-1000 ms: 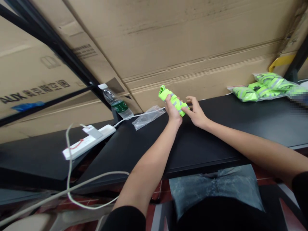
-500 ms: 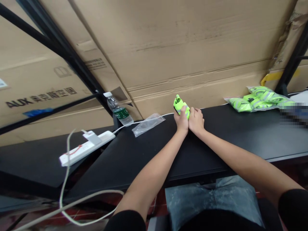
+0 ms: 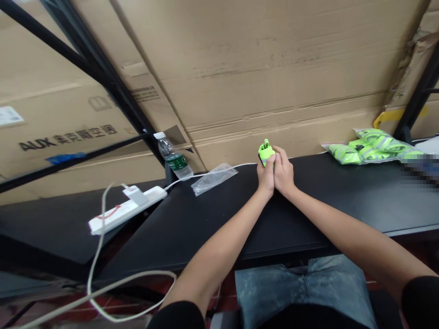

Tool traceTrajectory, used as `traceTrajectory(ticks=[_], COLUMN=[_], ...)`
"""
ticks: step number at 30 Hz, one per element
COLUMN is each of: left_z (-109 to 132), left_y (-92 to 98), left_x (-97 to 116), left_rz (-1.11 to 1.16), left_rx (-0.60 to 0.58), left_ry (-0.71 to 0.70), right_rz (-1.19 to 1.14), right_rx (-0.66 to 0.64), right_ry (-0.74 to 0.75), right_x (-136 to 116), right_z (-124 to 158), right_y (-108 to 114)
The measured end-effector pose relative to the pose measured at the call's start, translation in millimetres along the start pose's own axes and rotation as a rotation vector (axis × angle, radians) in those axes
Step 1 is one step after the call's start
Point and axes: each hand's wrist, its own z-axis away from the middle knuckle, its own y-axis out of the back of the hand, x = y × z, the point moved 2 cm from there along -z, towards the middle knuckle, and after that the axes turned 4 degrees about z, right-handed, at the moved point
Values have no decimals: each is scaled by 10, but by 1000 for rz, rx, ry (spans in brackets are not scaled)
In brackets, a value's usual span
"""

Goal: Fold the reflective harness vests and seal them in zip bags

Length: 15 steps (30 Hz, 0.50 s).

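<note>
Both my hands are pressed together over a rolled neon-green reflective band (image 3: 265, 152) above the black table (image 3: 343, 196). My left hand (image 3: 266, 174) is closed round the roll's left side. My right hand (image 3: 283, 172) is wrapped round its right side, touching the left hand. Only the top end of the roll sticks out above my fingers. An empty clear plastic bag (image 3: 213, 177) lies flat on the table to the left of my hands.
A water bottle (image 3: 172, 156) leans at the table's back left. A white power strip (image 3: 126, 209) with a long cable lies on the lower left surface. Several bagged green bands (image 3: 368, 146) are piled at the back right. Large cardboard boxes (image 3: 260, 68) form the back wall.
My right hand went from touching the roll's end to closing on it. Both hands squeezed it into a shorter bundle. The view shifted slightly.
</note>
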Motion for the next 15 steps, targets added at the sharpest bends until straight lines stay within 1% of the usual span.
traceTrajectory(ticks=[3,5,9,11,15], left_z=[-12,-25,-48,-50,-42], left_y=[8,10,10,7,1], left_x=[-1,-7,-31,-39,-31], left_rz=[18,30,32,12,-86], left_rx=[-61,-107,-172,-179,-148], left_ry=[29,41,50,48,11], right_rz=[-10,-103,-326,-371,-335], right_rx=[-70,-53,19,35,66], right_ry=[-37,-4,122,141,116], right_x=[23,64,171,214,242], right_z=[-37,-69,-131,-145,-129], right_y=[-40,-77,-140,-155,-138])
